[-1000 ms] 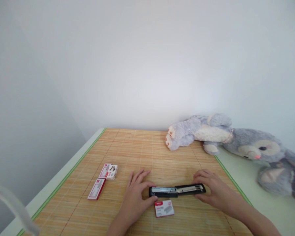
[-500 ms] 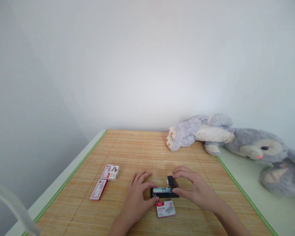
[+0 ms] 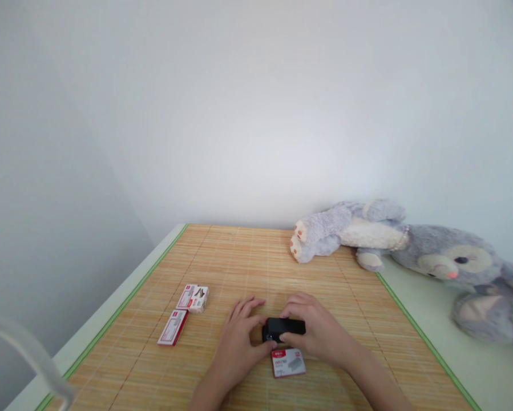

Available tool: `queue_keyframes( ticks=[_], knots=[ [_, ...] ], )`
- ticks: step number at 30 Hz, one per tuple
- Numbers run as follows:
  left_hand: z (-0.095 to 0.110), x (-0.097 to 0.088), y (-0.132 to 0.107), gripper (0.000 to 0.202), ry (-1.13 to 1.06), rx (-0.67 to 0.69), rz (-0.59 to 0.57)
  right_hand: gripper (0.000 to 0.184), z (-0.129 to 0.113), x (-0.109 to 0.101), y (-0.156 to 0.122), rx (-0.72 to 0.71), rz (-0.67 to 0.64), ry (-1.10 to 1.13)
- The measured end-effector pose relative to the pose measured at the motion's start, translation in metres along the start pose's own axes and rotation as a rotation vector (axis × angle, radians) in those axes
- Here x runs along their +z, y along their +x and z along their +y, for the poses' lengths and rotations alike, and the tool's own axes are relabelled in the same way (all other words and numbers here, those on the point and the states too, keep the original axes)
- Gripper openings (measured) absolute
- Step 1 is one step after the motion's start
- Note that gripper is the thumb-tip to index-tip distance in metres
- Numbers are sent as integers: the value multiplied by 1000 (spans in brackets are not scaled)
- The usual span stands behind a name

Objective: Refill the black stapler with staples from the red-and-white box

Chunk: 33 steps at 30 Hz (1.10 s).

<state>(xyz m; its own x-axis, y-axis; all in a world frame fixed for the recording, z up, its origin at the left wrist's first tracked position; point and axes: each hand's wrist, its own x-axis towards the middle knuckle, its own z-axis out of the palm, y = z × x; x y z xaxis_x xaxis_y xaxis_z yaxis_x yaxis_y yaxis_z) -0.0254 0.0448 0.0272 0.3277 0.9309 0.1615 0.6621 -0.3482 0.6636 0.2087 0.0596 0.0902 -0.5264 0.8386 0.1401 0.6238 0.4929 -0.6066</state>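
Note:
A black stapler (image 3: pixel 285 328) lies on the bamboo mat, its top arm down over the base. My left hand (image 3: pixel 240 341) has thumb and index finger at the stapler's left end, holding it, with the other fingers stretched over the mat. Around the right part of the stapler, my right hand (image 3: pixel 314 329) grips with the thumb on the near side and the fingers on the far side; the palm hides the right end. Just in front of the stapler lies a white and red staple box (image 3: pixel 289 363), touched by neither hand.
Several small white and red boxes (image 3: pixel 173 327) lie on the mat (image 3: pixel 239 257) at the left. A grey plush toy (image 3: pixel 370 234) lies along the back right edge. A blurred white curved bar (image 3: pixel 29 348) crosses the lower left corner.
My right hand has swung the stapler's raised top arm down to the left, covering the staple channel. My left hand has stayed at the left end.

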Motion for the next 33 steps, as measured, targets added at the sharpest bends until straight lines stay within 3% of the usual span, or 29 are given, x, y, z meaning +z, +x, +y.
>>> queue_keyframes(
  ticks=[7, 12, 14, 16, 18, 23, 28, 33],
  knots=[
    [18, -2, -17, 61, 18, 44, 6, 18, 27, 1, -17, 198, 204, -112],
    [43, 12, -24, 88, 29, 209, -292, 33, 44, 8, -34, 332, 271, -139],
    [48, 19, -22, 92, 39, 230, -362, 36, 47, 11, -38, 352, 283, -119],
    [49, 21, -21, 89, 39, 203, -337, 35, 48, 12, -40, 351, 286, -86],
    [43, 17, -21, 82, 39, 141, -242, 31, 48, 9, -42, 342, 269, -44],
    [9, -15, -29, 63, 46, -6, -37, 20, 38, 1, -57, 360, 169, 40],
    [-11, -36, -32, 60, 12, -42, -26, 23, 23, 12, -70, 362, 49, 128],
    [-1, -32, -26, 59, -4, -26, -78, 32, 17, 34, -63, 314, 25, 207]
  ],
)
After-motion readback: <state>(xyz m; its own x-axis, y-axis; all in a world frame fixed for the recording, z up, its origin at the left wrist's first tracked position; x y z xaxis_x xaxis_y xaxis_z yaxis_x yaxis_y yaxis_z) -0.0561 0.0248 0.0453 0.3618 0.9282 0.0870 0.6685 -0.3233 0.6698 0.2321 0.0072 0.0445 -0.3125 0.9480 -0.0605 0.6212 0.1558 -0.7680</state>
